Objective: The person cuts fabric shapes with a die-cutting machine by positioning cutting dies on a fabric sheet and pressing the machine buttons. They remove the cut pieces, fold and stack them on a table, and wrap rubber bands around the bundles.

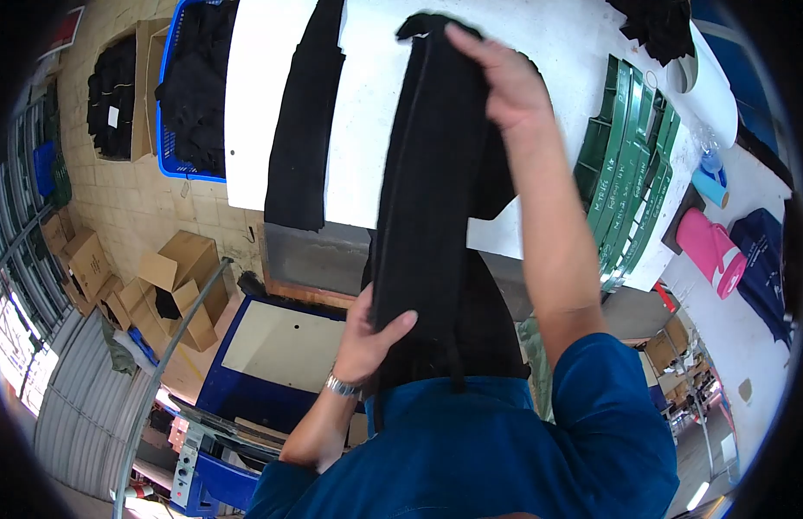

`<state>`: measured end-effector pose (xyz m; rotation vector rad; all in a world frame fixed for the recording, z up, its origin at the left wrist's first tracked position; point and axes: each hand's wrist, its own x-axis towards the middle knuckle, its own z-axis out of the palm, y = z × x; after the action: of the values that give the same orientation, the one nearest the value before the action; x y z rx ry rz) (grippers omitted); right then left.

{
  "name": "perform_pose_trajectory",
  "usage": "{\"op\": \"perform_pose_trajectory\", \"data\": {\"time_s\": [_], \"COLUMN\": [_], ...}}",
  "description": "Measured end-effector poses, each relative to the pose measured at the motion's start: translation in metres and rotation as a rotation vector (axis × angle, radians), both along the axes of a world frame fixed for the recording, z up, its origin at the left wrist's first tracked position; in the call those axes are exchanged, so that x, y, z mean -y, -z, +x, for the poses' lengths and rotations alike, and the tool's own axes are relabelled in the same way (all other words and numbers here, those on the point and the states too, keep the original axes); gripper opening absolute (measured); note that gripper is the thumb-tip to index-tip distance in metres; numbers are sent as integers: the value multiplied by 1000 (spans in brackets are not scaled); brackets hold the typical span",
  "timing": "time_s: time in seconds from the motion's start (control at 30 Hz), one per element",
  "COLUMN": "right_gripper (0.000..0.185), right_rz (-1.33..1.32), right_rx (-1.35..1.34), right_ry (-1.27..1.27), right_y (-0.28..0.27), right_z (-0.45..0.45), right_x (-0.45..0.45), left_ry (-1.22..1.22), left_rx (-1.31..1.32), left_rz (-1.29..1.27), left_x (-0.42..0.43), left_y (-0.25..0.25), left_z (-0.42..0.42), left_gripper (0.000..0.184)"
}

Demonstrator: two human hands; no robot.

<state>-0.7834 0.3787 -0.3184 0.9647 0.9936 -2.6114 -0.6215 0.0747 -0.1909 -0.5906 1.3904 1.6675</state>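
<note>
So the landmark here is the white table point(363, 104), and the main thing is a long folded piece of black cloth point(427, 190) that the person has in both hands. Its far end is above the table and its near end sticks out past the table's front edge, right up by the person's body. The left hand point(362, 342), on the body side of that edge, has the near end pinched, thumb flat on top and the other fingers tucked around and under. The right hand point(514, 82) is over the table at the far end, thumb across the top of the cloth; it looks like it's gripping the edge, but it's a bit blurry and I can't tell what every finger is doing. Another black strip point(306, 130) lies on the left part of the table, and more dark fabric point(501, 173) shows on the table just right of the held piece. Green templates point(631, 164) with handwriting sit on the table's right side. Just off the table's left edge there's a blue basket point(166, 147) full of black cloth, and a pink bottle-shaped thing point(711, 253) is off to the table's right.
</note>
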Motion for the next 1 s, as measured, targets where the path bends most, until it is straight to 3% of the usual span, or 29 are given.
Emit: {"op": "perform_pose_trajectory", "data": {"time_s": [0.03,0.07,0.1,0.2,0.27,0.53,0.6,0.67,0.73,0.8,0.87,0.9,0.97,1.0], "right_gripper": [51,33,36,26,25,31,34,35,34,35,35,35,33,33], "right_rz": [62,185,186,612,673,828,709,716,853,807,776,775,807,803], "right_rx": [-50,-93,-125,-243,-209,-55,-189,-168,-216,-175,-359,-357,-442,-440], "right_ry": [-70,-80,-44,-89,3,81,40,39,61,35,26,27,-11,-11], "right_y": [-10,-19,-57,-79,-81,12,30,32,26,14,0,-10,-33,-32], "right_z": [-1,-2,-4,-8,-13,-50,-54,-56,-57,-54,-47,-42,-26,-9], "right_x": [-22,-42,-50,-96,-111,-168,-169,-166,-161,-158,-150,-144,-129,-128], "left_ry": [115,230,243,166,114,-5,388,769,756,507,164,166,299,298], "left_rx": [4,5,23,55,62,68,42,-427,-775,-764,-269,-267,131,135], "left_rz": [-26,-50,-18,116,164,153,-107,-527,-610,-170,214,213,394,390], "left_x": [-7,-15,-24,-69,-100,-157,-149,-145,-160,-192,-230,-238,-245,-243], "left_y": [11,24,40,87,116,166,160,135,125,144,150,159,176,178], "left_z": [-1,-4,-7,-21,-27,-59,-77,-100,-121,-138,-150,-166,-195,-199], "left_gripper": [46,43,42,39,38,35,43,54,56,52,51,51,123,123]}}
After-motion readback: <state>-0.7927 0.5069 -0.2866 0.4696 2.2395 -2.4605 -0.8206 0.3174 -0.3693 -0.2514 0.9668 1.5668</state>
